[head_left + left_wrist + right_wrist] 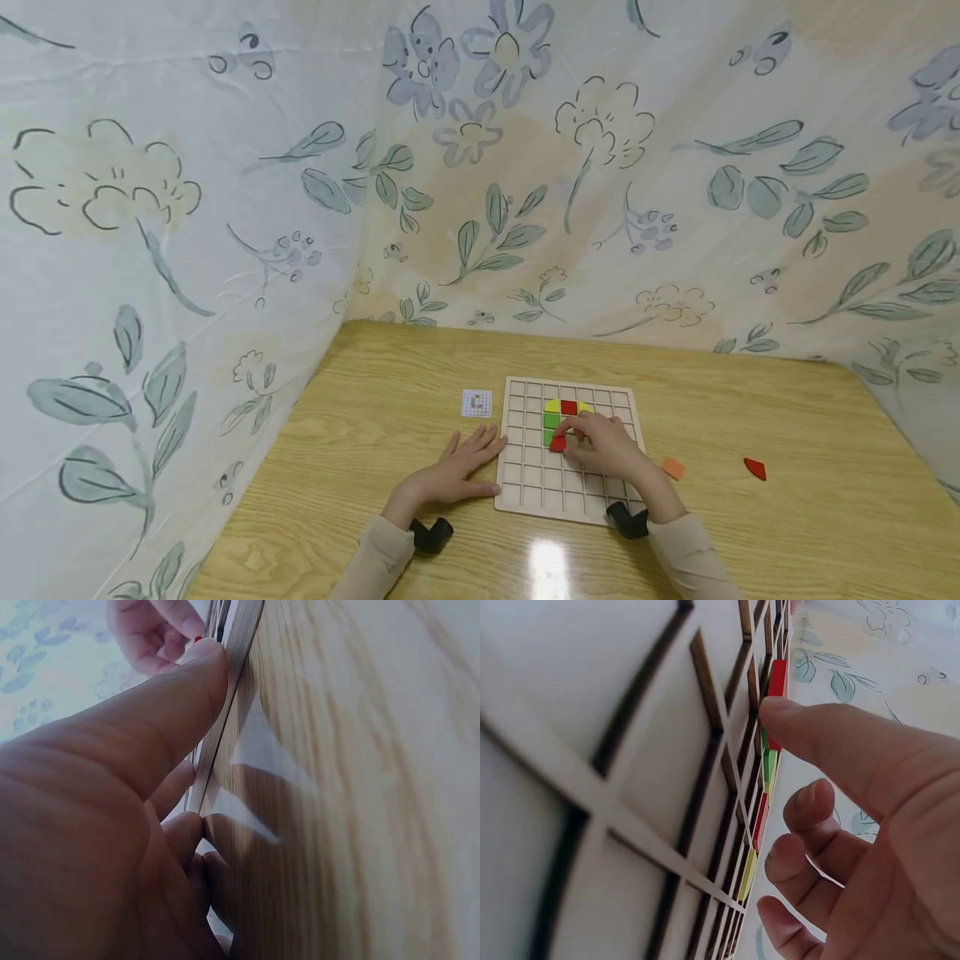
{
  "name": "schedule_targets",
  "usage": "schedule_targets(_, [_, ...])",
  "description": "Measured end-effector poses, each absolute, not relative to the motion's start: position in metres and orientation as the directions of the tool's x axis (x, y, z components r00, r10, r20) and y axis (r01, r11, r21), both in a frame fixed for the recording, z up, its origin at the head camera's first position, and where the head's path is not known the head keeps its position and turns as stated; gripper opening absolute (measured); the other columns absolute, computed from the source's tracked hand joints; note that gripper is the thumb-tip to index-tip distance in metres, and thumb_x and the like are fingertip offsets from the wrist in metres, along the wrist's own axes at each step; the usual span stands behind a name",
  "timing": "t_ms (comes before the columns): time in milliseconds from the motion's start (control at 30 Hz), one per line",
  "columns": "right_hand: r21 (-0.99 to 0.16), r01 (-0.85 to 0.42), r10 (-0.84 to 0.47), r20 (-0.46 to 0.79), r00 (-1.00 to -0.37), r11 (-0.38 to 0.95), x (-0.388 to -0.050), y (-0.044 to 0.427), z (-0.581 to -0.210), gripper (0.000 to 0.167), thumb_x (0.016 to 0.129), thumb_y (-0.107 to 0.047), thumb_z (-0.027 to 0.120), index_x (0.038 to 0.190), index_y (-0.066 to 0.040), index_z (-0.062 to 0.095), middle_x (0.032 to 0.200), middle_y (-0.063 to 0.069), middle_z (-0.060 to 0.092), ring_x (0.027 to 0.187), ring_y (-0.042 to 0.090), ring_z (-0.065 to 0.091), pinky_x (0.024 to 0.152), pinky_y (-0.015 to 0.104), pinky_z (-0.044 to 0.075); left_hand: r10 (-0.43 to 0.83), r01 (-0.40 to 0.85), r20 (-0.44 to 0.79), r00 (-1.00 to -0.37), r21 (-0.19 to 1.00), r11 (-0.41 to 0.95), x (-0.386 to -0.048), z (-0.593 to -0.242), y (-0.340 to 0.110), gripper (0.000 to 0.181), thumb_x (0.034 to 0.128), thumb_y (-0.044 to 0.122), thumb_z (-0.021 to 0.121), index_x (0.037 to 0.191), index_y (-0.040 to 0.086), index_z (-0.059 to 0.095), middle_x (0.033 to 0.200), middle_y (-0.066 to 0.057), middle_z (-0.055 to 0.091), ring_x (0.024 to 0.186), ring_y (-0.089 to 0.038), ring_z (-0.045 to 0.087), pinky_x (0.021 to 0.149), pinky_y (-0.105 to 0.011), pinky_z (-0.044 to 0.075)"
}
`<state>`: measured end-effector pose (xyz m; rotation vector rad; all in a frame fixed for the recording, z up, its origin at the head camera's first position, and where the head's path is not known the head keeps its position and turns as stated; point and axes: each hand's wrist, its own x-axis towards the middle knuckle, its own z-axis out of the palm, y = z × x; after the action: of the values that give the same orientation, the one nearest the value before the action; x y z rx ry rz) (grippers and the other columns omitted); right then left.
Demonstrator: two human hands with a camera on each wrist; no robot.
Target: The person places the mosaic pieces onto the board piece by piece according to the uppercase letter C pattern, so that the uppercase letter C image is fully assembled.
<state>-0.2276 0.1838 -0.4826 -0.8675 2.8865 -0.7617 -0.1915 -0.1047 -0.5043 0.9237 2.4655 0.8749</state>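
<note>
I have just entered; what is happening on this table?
A person's right hand pinches a red piece at a grid board, next to green squares; the left hand touches the board's edge. Yellow pieces and a red square lie in the grid; an orange piece and a rounded red one lie on the table.

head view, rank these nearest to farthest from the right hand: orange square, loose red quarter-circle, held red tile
1. Red tile: pinched by the right hand
2. Orange square: on the table, right of the grid board
3. Red quarter-circle: farther right on the table
</note>
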Motion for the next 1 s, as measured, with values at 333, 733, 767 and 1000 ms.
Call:
schedule_targets(333, [-0.466,-0.532,-0.555,0.1,-0.826,0.707,-0.2277,0.1871,-0.4826,0.023,0.083,-0.01,0.066,0.1,-0.025,0.069,0.074,-0.011,0.05,0.067,0.005,0.043,0.065,0.031,0.025,0.68,0.452,-0.121,-0.724,0.661,0.599,-0.191,-0.5049,-0.1041,0.071,0.0942,0.039,0.051,0.15,0.015,0.015,0.156,-0.008,0.001,0.143,-0.027,-0.004,0.112,-0.054,-0.01])
schedule_targets(733, [-0.511,-0.479,-0.513,0.084,-0.854,0.714,-0.2277,0.1906,-0.4826,0.019,0.082,-0.018,0.07,0.101,-0.021,0.067,0.071,-0.007,0.046,0.065,0.007,0.039,0.064,0.033,0.021,0.682,0.468,-0.112,-0.722,0.648,0.601,-0.192,-0.5059,-0.106,0.07,0.094,0.041,0.05,0.15,0.016,0.015,0.157,-0.007,0.0,0.143,-0.026,-0.003,0.112,-0.053,-0.01])
schedule_targets(767, [-0.507,-0.466,-0.5,0.077,-0.863,0.725,-0.2277,0.1899,-0.4831,0.019,0.081,-0.021,0.071,0.1,-0.021,0.067,0.071,-0.006,0.046,0.064,0.007,0.039,0.064,0.033,0.021,0.682,0.467,-0.112,-0.723,0.648,0.602,-0.1918,-0.5057,-0.1061,0.071,0.094,0.041,0.05,0.15,0.016,0.015,0.157,-0.007,0.0,0.143,-0.026,-0.004,0.112,-0.053,-0.01])
schedule_targets(1000, [-0.487,-0.431,-0.46,0.066,-0.886,0.76,-0.2245,0.1838,-0.4849,0.02,0.077,-0.025,0.076,0.093,-0.021,0.065,0.071,-0.005,0.047,0.065,0.009,0.04,0.065,0.033,0.023,0.681,0.464,-0.117,-0.723,0.648,0.604,-0.1913,-0.5065,-0.1063,0.071,0.0938,0.042,0.05,0.15,0.017,0.015,0.157,-0.007,0.0,0.143,-0.026,-0.004,0.112,-0.053,-0.01])
